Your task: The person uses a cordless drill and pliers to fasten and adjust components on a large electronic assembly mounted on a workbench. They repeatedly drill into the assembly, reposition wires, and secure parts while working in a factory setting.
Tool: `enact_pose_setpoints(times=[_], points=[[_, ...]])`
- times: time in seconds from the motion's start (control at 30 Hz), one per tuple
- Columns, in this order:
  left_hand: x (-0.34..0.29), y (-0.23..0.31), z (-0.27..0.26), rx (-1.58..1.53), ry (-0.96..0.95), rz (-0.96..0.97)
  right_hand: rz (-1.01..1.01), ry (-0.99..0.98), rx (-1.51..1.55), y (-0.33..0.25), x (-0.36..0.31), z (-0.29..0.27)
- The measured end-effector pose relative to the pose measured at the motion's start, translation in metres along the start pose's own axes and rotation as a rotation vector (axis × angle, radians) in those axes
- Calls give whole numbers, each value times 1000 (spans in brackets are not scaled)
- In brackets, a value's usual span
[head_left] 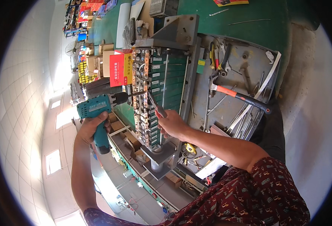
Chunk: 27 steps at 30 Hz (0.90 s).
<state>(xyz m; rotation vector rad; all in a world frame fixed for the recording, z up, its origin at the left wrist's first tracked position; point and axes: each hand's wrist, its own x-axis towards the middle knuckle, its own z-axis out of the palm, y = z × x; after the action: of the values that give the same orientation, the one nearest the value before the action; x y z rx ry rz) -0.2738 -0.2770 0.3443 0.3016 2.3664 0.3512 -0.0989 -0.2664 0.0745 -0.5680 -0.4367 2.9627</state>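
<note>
My left hand (92, 126) is wrapped around the grip of a teal cordless drill (94, 106). The drill's black chuck and long bit (130, 95) reach right to a row of copper-coloured terminals (137, 90). Those terminals run along the side of a stacked assembly of green blocks (171, 84) with white labels and metal rods. My right hand (171, 122) is closed around red-handled pliers (159, 110), whose jaws are against the terminals, close to the bit's tip. What the jaws grip is too small to make out.
Beside the stack lies a grey metal tray (233, 101) with a hammer (241, 98), wrenches (224, 56) and several metal rods. A red and yellow box (120, 70) stands behind the terminals. A steel bracket (175, 32) borders the stack's top. A yellow tape measure (190, 148) lies below.
</note>
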Motion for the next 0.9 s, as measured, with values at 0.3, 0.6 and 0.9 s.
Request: enact_pose_setpoints(times=[0.3, 0.6, 0.9], points=[[0, 1, 0, 42, 7, 19, 54, 3, 39, -5, -4, 1], [0, 4, -1, 28, 16, 14, 75, 115, 8, -14, -16, 9], [4, 1, -3, -17, 4, 3, 57, -17, 10, -1, 0, -15]])
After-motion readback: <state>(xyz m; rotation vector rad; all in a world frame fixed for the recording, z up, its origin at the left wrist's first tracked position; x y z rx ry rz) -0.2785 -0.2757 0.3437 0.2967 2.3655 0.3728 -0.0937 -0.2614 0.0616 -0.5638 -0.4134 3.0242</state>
